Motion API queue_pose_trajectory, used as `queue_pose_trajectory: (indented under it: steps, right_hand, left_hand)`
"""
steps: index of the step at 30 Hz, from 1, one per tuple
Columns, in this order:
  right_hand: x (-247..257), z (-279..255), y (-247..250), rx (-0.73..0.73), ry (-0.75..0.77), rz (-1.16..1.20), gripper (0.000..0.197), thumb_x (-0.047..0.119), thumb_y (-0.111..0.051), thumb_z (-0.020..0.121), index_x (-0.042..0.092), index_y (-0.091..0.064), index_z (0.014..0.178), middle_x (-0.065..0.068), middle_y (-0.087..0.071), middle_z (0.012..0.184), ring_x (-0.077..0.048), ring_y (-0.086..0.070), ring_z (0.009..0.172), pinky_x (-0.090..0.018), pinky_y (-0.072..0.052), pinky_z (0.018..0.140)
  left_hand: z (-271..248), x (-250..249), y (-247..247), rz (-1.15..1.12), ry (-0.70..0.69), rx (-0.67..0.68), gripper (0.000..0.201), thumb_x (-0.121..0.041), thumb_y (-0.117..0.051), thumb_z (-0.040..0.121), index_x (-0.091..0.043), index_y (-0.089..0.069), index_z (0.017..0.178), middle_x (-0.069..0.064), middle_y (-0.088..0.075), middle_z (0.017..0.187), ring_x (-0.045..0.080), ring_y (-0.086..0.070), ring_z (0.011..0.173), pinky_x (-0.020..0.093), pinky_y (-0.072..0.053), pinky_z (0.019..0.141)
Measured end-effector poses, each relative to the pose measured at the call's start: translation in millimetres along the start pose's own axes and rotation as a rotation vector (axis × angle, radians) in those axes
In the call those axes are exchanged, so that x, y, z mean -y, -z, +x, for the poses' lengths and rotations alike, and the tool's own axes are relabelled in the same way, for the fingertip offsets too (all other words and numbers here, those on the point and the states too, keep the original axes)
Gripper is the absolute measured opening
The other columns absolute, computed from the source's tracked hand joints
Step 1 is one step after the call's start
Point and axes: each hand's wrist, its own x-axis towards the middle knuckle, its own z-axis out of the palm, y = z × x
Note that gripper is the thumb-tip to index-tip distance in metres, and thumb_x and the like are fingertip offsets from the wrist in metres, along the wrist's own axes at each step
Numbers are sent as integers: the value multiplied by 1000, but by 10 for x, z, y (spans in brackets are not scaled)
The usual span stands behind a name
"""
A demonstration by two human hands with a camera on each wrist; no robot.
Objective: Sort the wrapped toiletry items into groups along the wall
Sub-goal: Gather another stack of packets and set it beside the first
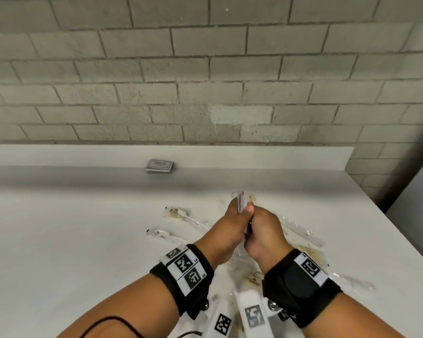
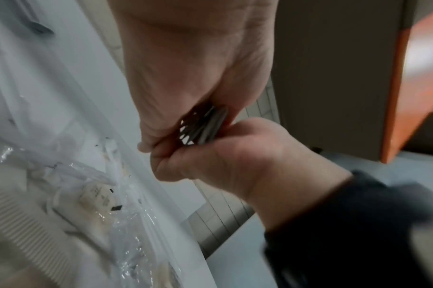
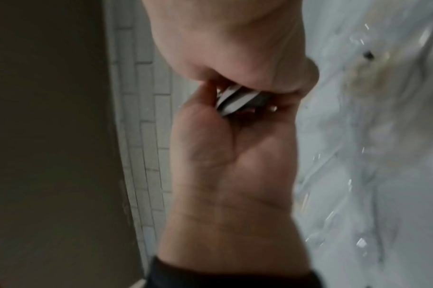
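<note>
Sachets (image 1: 241, 201), a thin bunch, are clamped between left hand (image 1: 230, 223) and right hand (image 1: 261, 230) above the surface (image 1: 71, 215), away from the stack (image 1: 160, 166) at the wall; loose grip may let slippery ones fall among wrapped toothbrushes (image 1: 181, 215)

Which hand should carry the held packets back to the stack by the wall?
Left, probably. Both hands grip the flat packets together, but the grey stack against the backsplash lies left of them, on the left hand's side; the right would cross over.
</note>
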Motion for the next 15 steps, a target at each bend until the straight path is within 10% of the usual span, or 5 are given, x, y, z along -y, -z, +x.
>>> queue_pose_trajectory:
  steps: [3,8,13,15]
  right_hand:
    - [-64,25,-106,-84,82,16,22,3,-40,93,-4,-61,94,-14,-66,81,-21,-64,73,-29,-49,72]
    - [-153,-4,-210,45,150,-17,31,28,-41,102,23,-47,133,-4,-61,127,-20,-60,111,-29,-49,77]
    - [-40,-32,-60,506,477,-1090,123,49,-81,64,49,10,147,23,10,156,0,3,144,-25,-23,111]
    - [20,-26,-94,536,534,-1337,131,42,-87,61,49,12,147,19,8,158,-5,-4,146,-26,-27,111]
  left_hand:
    - [-32,1,43,16,5,2,32,-31,-38,102,-27,-38,134,-1,-55,131,14,-50,124,32,-36,110]
    - [-33,-68,304,11,0,-101,32,-28,-41,102,-18,-49,131,8,-67,119,22,-65,109,39,-53,92]
    - [-107,-238,598,-126,66,-8,27,-19,-47,100,-9,-56,123,14,-68,97,29,-65,90,38,-55,73]
    - [-165,-277,637,-86,115,111,22,-6,-50,93,-7,-61,113,10,-68,87,22,-67,80,29,-55,60]
